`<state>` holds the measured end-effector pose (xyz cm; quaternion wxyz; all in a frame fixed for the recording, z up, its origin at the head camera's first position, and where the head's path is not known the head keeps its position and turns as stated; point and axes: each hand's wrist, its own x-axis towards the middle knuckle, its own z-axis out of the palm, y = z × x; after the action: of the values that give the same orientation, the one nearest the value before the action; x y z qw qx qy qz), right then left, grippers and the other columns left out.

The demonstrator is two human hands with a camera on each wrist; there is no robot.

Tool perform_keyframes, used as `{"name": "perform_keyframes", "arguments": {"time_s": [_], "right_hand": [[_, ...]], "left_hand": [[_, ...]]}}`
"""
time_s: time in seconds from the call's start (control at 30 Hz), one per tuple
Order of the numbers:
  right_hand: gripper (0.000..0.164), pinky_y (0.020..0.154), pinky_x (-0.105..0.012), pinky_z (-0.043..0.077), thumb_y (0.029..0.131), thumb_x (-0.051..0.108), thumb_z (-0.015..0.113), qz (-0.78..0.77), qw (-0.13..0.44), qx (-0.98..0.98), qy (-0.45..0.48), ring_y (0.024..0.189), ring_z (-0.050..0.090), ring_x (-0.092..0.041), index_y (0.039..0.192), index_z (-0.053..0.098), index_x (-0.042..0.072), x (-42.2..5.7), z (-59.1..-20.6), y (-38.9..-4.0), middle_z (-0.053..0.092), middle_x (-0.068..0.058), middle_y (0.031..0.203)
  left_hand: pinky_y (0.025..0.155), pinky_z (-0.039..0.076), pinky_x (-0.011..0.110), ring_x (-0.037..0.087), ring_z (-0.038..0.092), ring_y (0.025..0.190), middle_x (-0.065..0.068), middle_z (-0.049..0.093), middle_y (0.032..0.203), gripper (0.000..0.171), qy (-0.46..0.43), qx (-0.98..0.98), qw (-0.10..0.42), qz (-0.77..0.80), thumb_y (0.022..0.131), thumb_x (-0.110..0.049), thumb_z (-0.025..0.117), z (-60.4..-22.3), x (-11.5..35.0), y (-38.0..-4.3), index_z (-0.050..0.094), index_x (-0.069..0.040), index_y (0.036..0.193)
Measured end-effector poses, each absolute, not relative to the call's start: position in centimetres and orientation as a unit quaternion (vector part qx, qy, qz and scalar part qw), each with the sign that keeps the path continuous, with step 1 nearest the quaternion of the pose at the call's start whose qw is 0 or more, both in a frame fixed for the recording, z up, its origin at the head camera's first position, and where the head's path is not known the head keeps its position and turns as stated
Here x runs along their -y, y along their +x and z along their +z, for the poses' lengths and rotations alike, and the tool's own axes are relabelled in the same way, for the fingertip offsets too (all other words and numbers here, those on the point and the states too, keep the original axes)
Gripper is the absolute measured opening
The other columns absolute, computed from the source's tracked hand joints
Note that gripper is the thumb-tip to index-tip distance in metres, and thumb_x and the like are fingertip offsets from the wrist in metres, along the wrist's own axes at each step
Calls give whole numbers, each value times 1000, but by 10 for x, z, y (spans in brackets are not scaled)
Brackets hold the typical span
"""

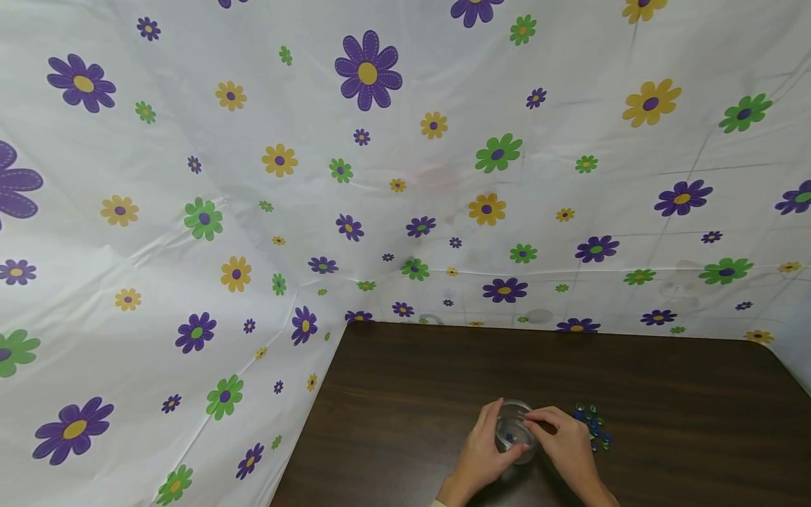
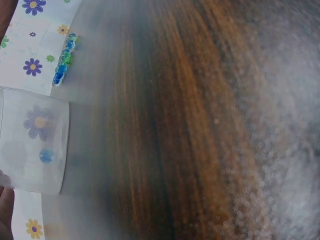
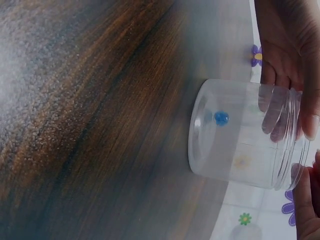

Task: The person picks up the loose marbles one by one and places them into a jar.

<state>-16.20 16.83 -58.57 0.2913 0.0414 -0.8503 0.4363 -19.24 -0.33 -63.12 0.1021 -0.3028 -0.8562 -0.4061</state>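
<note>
A clear plastic jar [image 1: 516,440] with a threaded rim stands upright over the table. My left hand [image 1: 479,448] grips it, fingers round the far side and thumb at the near rim. Inside the jar one blue marble [image 3: 221,118] shows through the wall, a little above the base. My right hand [image 1: 566,441] is over the right side of the jar's mouth, thumb and forefinger tips close together at the rim, with nothing visible between them. Just right of that hand lies a group of blue, green and clear marbles [image 1: 593,427], partly hidden by it in the head view.
The dark wood-grain table [image 1: 393,394] has its far edge against a white sheet [image 1: 431,155] printed with purple, green and yellow flowers. The sheet also hangs along the left side. In the left wrist view the loose marbles [image 2: 62,65] lie beyond the jar.
</note>
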Motion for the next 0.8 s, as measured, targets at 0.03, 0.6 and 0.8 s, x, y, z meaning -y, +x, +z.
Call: {"name": "perform_keyframes", "arguments": {"time_s": [0.03, 0.6, 0.8], "right_hand": [[24, 62, -10, 48, 71, -10, 88, 435, 291, 851, 40, 72, 66, 1, 83, 80, 10, -168, -585, -162, 74, 3, 83], [28, 65, -7, 48, 68, -12, 89, 436, 319, 841, 30, 74, 66, -1, 83, 79, 10, -169, -588, -160, 74, 3, 83], [28, 65, -8, 47, 67, -10, 91, 425, 343, 838, 25, 73, 66, -3, 83, 79, 9, -175, -590, -160, 74, 2, 83]], "left_hand": [[93, 55, 34, 23, 62, 123, 9, 53, 146, 79, -303, 856, 101, -407, 92, -33, 81, -631, 3, -192, 42, 0, 152], [91, 55, 31, 22, 63, 119, 10, 53, 145, 80, -309, 852, 110, -408, 91, -32, 81, -630, 4, -192, 42, 2, 151], [91, 56, 31, 23, 63, 119, 10, 53, 145, 80, -307, 853, 108, -407, 92, -36, 80, -631, 4, -192, 42, 2, 152]]}}
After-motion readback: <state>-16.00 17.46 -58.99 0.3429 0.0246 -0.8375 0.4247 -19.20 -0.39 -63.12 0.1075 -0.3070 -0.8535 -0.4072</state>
